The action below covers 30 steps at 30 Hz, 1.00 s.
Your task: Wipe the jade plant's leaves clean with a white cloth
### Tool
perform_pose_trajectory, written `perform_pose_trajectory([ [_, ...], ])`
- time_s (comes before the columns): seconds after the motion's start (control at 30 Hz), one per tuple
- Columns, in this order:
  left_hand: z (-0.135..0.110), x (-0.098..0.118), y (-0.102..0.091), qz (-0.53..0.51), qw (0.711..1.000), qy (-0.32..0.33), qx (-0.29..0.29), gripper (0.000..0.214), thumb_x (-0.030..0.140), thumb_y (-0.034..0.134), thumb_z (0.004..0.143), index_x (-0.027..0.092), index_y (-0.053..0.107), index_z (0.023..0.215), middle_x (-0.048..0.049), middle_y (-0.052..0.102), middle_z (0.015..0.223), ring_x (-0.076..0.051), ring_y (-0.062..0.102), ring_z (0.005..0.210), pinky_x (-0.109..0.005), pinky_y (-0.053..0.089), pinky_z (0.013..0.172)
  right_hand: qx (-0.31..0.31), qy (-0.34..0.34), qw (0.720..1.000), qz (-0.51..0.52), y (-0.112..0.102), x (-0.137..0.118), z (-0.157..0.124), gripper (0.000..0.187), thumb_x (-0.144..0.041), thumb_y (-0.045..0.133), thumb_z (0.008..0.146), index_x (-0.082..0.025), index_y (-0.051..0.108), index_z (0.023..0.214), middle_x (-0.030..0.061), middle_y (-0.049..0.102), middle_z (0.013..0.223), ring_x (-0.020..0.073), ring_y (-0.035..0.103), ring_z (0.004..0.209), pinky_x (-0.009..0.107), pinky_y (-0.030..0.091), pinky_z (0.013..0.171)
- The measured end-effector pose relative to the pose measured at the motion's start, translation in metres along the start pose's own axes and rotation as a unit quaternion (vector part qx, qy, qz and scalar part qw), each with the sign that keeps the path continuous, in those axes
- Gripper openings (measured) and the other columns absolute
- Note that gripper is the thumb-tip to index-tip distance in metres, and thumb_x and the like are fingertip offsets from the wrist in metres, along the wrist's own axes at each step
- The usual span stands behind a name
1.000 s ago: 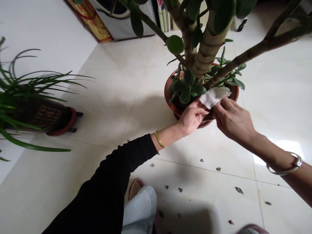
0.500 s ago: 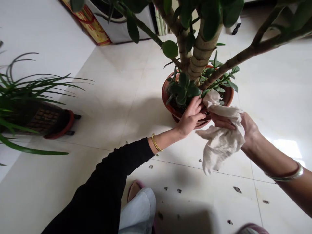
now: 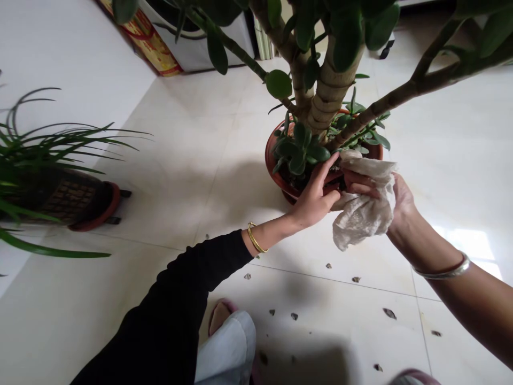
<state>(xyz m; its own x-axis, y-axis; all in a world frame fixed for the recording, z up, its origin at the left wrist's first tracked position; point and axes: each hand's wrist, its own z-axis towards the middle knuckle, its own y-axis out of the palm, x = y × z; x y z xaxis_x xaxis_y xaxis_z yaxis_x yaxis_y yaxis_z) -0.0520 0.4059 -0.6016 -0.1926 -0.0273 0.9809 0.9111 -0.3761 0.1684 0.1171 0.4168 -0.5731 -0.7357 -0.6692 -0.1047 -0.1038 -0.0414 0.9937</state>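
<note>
A jade plant with thick stems [image 3: 325,101] and rounded leaves grows in a round reddish-brown pot [image 3: 272,160]. My left hand [image 3: 315,202] reaches over the pot's near rim, its index finger stretched towards the stem base and its thumb apart. Whether the fingertips touch the plant or the cloth, I cannot tell. Crumpled in my right hand [image 3: 402,199] is a whitish cloth [image 3: 363,222], held at the near right side of the pot. Part of the cloth hangs below the fingers and hides some of the rim.
Several dry leaf bits [image 3: 389,313] lie scattered on the pale floor tiles [image 3: 240,203]. At left, a long-leaved plant stands in a dark pot [image 3: 76,195] on a wheeled saucer [image 3: 106,211]. A branch [image 3: 395,96] sticks out to the right. A white appliance [image 3: 200,48] stands behind.
My right hand and forearm have shifted slightly left, towards the pot. The cloth is bunched up more and hangs less low. My left index finger has extended a little further.
</note>
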Motion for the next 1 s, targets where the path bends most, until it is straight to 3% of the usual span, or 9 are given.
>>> perform_pose_trajectory([
  [0.17,-0.005,0.001,0.004,0.0,0.999,0.016,0.042,0.085,0.007,0.058,0.079,0.033,0.043,0.158,-0.0038,0.027,0.178,-0.029,0.033,0.165,-0.049,0.032,0.135,0.092,-0.018,0.993,-0.067,0.021,0.007,0.002,0.03,-0.011,0.053,0.07,-0.024,0.025,0.066,-0.0092,0.028,0.057,0.0036,0.019,0.045,0.01,0.025,0.042],
  [0.27,-0.01,0.006,0.006,0.01,0.998,0.023,0.066,0.079,0.008,0.059,0.079,0.032,0.048,0.154,-0.0028,0.029,0.176,-0.027,0.031,0.165,-0.045,0.028,0.137,0.152,-0.049,0.977,-0.14,0.032,0.012,0.001,0.023,-0.016,0.051,0.077,-0.022,0.032,0.065,-0.0103,0.027,0.058,0.0024,0.011,0.048,0.01,0.023,0.045],
  [0.43,-0.012,0.008,0.007,0.026,0.996,0.036,0.075,0.077,0.009,0.059,0.079,0.029,0.049,0.153,-0.0037,0.034,0.174,-0.025,0.024,0.168,-0.042,0.02,0.139,0.142,-0.01,0.962,-0.231,0.044,0.016,0.007,0.024,-0.02,0.047,0.084,-0.022,0.038,0.062,-0.0114,0.018,0.055,0.004,0.003,0.048,0.013,0.018,0.044],
  [0.67,-0.011,0.01,0.006,0.043,0.995,0.058,0.073,0.068,0.012,0.06,0.083,0.027,0.053,0.149,-0.0049,0.038,0.173,-0.025,0.028,0.167,-0.039,0.021,0.139,0.106,0.038,0.958,-0.263,0.047,0.016,0.009,0.028,-0.019,0.057,0.084,-0.021,0.042,0.06,-0.0087,0.028,0.056,0.0052,0.01,0.049,0.013,0.016,0.041],
  [0.77,-0.011,0.014,0.007,0.029,0.995,0.053,0.079,0.07,0.011,0.061,0.081,0.03,0.056,0.148,-0.0032,0.037,0.173,-0.025,0.025,0.167,-0.04,0.021,0.139,0.096,0.023,0.957,-0.274,0.052,0.019,0.009,0.026,-0.017,0.057,0.084,-0.02,0.044,0.061,-0.0086,0.027,0.057,0.0055,0.01,0.05,0.013,0.014,0.04],
  [1.0,-0.012,0.015,0.007,0.037,0.996,0.032,0.072,0.072,0.013,0.06,0.08,0.032,0.056,0.149,0.0004,0.035,0.175,-0.024,0.026,0.167,-0.039,0.025,0.137,0.177,0.022,0.95,-0.257,0.056,0.021,0.011,0.023,-0.021,0.049,0.08,-0.024,0.037,0.062,-0.0089,0.017,0.057,0.0077,0.001,0.051,0.016,0.018,0.039],
])
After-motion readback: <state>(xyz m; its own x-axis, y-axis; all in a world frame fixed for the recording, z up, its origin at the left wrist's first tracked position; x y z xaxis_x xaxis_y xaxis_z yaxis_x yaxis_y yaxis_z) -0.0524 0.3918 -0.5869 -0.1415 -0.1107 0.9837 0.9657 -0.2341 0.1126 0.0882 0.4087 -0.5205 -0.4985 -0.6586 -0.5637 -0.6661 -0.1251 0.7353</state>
